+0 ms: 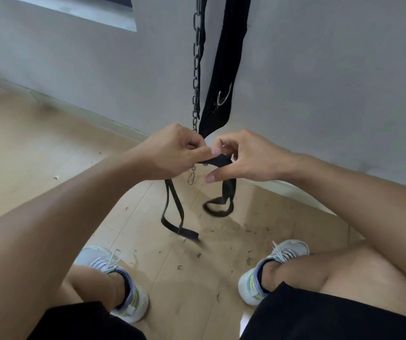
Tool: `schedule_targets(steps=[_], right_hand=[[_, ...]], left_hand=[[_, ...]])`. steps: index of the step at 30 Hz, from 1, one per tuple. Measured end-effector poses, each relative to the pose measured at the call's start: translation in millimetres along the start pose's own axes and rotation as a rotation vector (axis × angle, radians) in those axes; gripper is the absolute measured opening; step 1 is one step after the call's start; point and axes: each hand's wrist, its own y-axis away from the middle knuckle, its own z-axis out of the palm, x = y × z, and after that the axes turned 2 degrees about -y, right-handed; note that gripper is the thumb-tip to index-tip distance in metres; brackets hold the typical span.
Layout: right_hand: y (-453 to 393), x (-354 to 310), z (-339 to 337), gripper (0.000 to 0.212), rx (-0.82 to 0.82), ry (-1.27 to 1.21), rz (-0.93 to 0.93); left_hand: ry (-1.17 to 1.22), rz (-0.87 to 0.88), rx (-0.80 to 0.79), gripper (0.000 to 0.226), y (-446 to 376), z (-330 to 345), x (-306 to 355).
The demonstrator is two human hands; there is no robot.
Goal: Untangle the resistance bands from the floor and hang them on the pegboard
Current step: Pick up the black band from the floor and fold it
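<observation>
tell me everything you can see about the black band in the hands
The black band is a flat, matte strap, rubber or webbing by its look. The left hand and right hand pinch its top stretch between them. One long loop hangs from the left hand, its end reaching the tiled floor; the other side drops from the right hand into a twisted loop.

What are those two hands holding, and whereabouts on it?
A black resistance band. The left hand and right hand both pinch its top stretch, close together, while its two ends hang down toward the floor.
</observation>
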Motion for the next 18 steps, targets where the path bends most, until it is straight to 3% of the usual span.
schedule_targets(steps=[4,7,9,12,14,18], right_hand=[[-4.7,5.3,-2.5,0.026,0.010,0.048,-0.005],[-7.2,22.4,-1.3,0.014,-0.113,0.130,0.044],[-7.4,39.5,0.7,0.017,-0.192,0.095,0.105],[-10.5,59.9,-3.1,0.015,-0.213,-0.012,0.154],[-12.1,66.5,-8.2,0.014,-0.250,-0.031,0.188],[-5.6,77.8,-25.2,0.017,-0.434,-0.280,0.309]], left_hand=[[0.058,-0.017,0.066,0.042,-2.0,0.9,-1.2],[0.249,-0.065,0.199,0.039,-5.0,-8.7,-0.3],[0.306,-0.084,0.253,0.041,-4.3,-17.3,2.1],[0.230,-0.158,0.198,0.053,0.0,-22.9,3.3],[0.163,-0.203,0.176,0.049,0.6,-23.7,-1.0],[0.113,-0.268,0.279,0.044,-3.7,-30.6,-12.7]])
